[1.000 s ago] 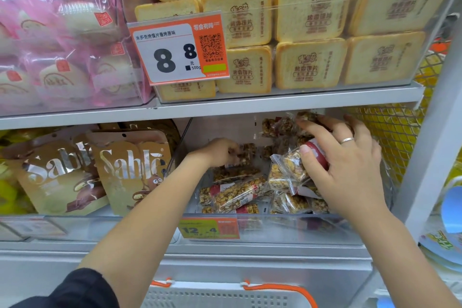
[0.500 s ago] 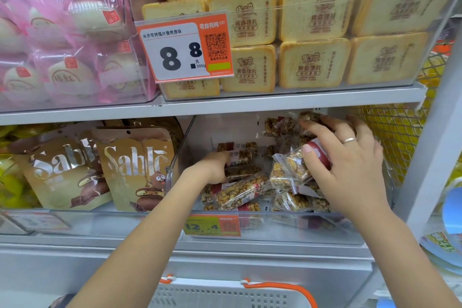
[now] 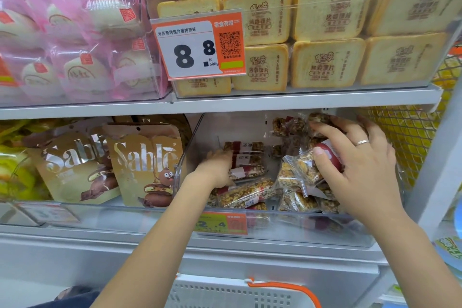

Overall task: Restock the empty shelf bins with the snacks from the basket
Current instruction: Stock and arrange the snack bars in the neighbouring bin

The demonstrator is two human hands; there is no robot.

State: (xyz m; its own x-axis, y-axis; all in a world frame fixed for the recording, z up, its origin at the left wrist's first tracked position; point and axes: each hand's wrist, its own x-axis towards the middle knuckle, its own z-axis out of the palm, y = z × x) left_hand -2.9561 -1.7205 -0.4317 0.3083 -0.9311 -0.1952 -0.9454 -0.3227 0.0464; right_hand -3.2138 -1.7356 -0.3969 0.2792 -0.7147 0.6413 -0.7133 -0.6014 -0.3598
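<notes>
Both hands work inside the clear bin (image 3: 262, 230). The left hand (image 3: 217, 170) grasps nut bars (image 3: 246, 165) at 9 o'clock, apparently aligning them. The right hand (image 3: 360, 170), at 3 o'clock, pinches a wrapped snack pack (image 3: 306, 170) (fingers spread, probably steadying the heap). The basket (image 3: 240, 292) waits at 6 o'clock.

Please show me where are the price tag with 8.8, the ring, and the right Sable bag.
price tag (image 3: 197, 47): head view, on its white field.
ring (image 3: 362, 143): head view, on the band.
Sable bag (image 3: 145, 165): head view, on its front.
</notes>
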